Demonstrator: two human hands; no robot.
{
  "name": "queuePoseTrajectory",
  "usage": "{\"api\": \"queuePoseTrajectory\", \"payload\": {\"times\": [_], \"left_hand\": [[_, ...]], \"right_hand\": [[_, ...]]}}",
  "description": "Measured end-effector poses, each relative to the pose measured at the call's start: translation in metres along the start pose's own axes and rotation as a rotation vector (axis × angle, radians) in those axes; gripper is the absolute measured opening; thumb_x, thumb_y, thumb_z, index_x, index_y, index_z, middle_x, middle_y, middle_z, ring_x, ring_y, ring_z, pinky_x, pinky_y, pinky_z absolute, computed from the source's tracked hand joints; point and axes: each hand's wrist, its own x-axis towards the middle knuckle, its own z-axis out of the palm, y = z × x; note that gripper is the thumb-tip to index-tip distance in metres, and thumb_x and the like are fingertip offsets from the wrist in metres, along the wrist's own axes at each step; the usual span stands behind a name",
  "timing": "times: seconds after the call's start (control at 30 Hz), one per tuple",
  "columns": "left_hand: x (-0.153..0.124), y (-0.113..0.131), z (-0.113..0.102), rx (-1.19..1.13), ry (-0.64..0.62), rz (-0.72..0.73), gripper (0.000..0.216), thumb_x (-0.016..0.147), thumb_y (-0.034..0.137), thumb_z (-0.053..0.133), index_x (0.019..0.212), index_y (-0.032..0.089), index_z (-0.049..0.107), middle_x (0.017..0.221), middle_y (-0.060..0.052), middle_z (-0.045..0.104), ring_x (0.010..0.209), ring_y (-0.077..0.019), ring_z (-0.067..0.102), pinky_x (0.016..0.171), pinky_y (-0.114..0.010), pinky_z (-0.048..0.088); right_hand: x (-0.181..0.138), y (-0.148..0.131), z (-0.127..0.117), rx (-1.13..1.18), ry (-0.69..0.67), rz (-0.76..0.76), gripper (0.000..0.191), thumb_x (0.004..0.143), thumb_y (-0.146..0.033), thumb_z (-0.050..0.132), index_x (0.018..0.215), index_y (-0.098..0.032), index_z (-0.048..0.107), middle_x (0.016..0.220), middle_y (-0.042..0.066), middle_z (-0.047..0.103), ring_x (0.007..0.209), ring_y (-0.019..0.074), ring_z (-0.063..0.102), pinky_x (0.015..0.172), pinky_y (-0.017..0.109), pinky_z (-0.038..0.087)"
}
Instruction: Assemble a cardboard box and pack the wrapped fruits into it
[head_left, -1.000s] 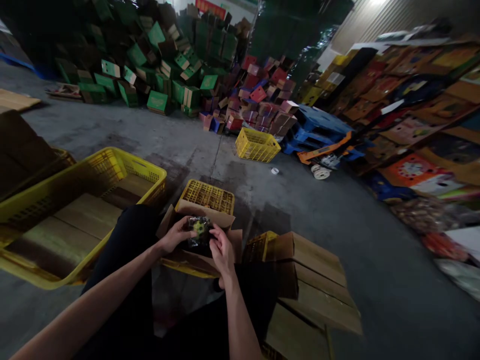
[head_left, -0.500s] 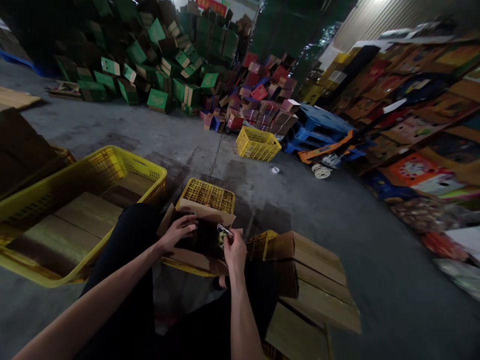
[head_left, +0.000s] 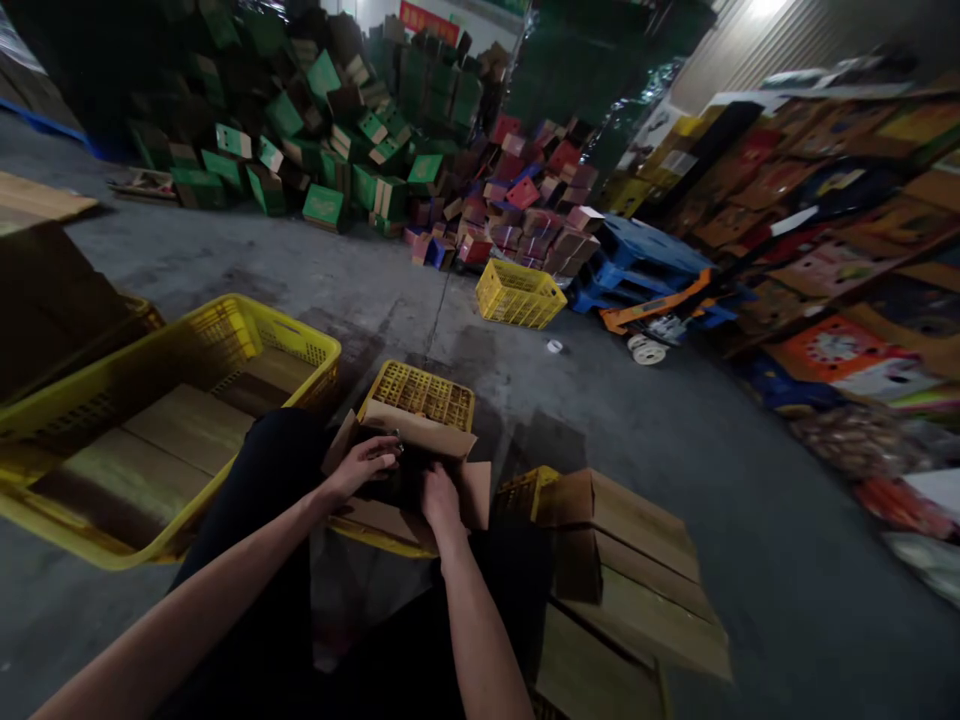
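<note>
An open cardboard box [head_left: 420, 428] rests on an upturned yellow crate [head_left: 450, 405] between my knees, its flaps folded outward. At its left side, my left hand [head_left: 366, 466] is curled with a small shiny thing [head_left: 398, 440] at the fingertips; its kind is too dark and small to make out. My right hand [head_left: 441, 496] reaches down into the dark inside of the box, near the right flap [head_left: 475, 495]. Its fingers are hidden, and so is whatever they touch. The contents of the box are lost in shadow.
To the left stands a large yellow crate [head_left: 300, 345] holding flat-lying cartons [head_left: 187, 425]. Closed cartons [head_left: 645, 590] are stacked at my right. Ahead are another yellow crate [head_left: 521, 295], a roll of tape [head_left: 554, 346], an orange pallet jack [head_left: 660, 305] and blue pallets [head_left: 645, 250].
My right hand has moved down and left into the box; the shiny packet it held above the box is out of sight. My left hand stays nearly in place. The view has shifted slightly.
</note>
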Motion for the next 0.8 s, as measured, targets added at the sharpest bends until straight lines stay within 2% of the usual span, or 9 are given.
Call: {"api": "queuePoseTrajectory", "payload": {"times": [0.1,0.23,0.33,0.43,0.5,0.57,0.63,0.7,0.8], "left_hand": [[0.0,-0.002,-0.003,-0.003,-0.018,-0.007,0.073,0.067,0.055,0.085,0.129,0.022,0.064,0.131,-0.016,0.066,0.112,-0.0318,0.067,0.09,-0.041,0.05],[0.0,-0.004,-0.005,0.001,-0.046,-0.026,0.071,0.069,0.054,0.085,0.129,0.022,0.064,0.132,-0.016,0.065,0.113,-0.032,0.067,0.091,-0.041,0.05],[0.0,-0.005,-0.003,-0.019,-0.044,-0.033,0.07,0.067,0.054,0.086,0.125,0.021,0.066,0.131,-0.016,0.066,0.112,-0.0321,0.067,0.092,-0.042,0.05],[0.0,-0.003,-0.002,-0.066,-0.028,-0.008,0.07,0.066,0.053,0.087,0.124,0.021,0.066,0.131,-0.017,0.065,0.112,-0.0315,0.067,0.093,-0.042,0.05],[0.0,-0.002,-0.001,-0.093,-0.015,0.01,0.069,0.066,0.053,0.087,0.123,0.02,0.067,0.132,-0.017,0.064,0.117,-0.032,0.064,0.094,-0.042,0.05],[-0.002,-0.001,0.001,-0.113,-0.024,0.01,0.067,0.068,0.054,0.086,0.123,0.02,0.067,0.136,-0.017,0.062,0.124,-0.0324,0.059,0.095,-0.041,0.051],[-0.004,-0.001,0.005,-0.139,-0.084,-0.027,0.066,0.073,0.056,0.082,0.126,0.021,0.066,0.138,-0.016,0.06,0.124,-0.0313,0.059,0.095,-0.04,0.051],[-0.007,0.0,0.009,-0.183,-0.202,-0.08,0.065,0.078,0.058,0.078,0.131,0.022,0.064,0.136,-0.016,0.062,0.118,-0.0299,0.063,0.094,-0.041,0.052],[-0.011,0.003,0.014,-0.2,-0.336,-0.081,0.061,0.081,0.053,0.077,0.13,0.02,0.064,0.13,-0.016,0.066,0.11,-0.0291,0.067,0.091,-0.04,0.053]], "right_hand": [[0.007,-0.002,0.004,0.087,-0.082,-0.11,0.027,0.09,-0.016,0.055,0.107,-0.021,0.075,0.131,0.011,0.065,0.12,0.0247,0.059,0.103,0.034,0.043],[0.014,-0.005,0.007,0.205,-0.1,-0.122,0.033,0.086,-0.012,0.055,0.109,-0.024,0.075,0.121,0.008,0.072,0.115,0.0231,0.064,0.099,0.031,0.045],[0.014,-0.005,0.0,0.293,-0.02,-0.068,0.03,0.085,-0.01,0.053,0.098,-0.02,0.078,0.108,0.01,0.077,0.103,0.0238,0.07,0.091,0.03,0.049],[0.007,-0.001,-0.015,0.365,0.128,-0.014,0.033,0.088,-0.013,0.048,0.102,-0.018,0.077,0.115,0.012,0.075,0.108,0.0238,0.069,0.096,0.033,0.05],[-0.002,0.003,-0.025,0.56,0.241,-0.009,0.034,0.09,-0.021,0.046,0.106,-0.02,0.077,0.121,0.01,0.073,0.113,0.0229,0.067,0.099,0.036,0.051],[-0.015,0.004,-0.032,0.967,0.324,-0.014,0.029,0.087,-0.031,0.055,0.101,-0.021,0.078,0.118,0.01,0.073,0.109,0.0253,0.069,0.094,0.04,0.056],[-0.027,0.003,-0.034,1.325,0.351,-0.013,0.025,0.081,-0.038,0.066,0.093,-0.021,0.079,0.114,0.011,0.074,0.107,0.028,0.069,0.091,0.045,0.058],[-0.035,-0.001,-0.033,1.479,0.346,-0.02,0.021,0.077,-0.039,0.072,0.086,-0.021,0.078,0.113,0.011,0.074,0.107,0.0283,0.069,0.091,0.046,0.058],[-0.037,-0.007,-0.029,1.541,0.351,-0.012,0.021,0.077,-0.042,0.073,0.082,-0.021,0.074,0.106,0.009,0.074,0.102,0.027,0.07,0.087,0.045,0.06]]}}
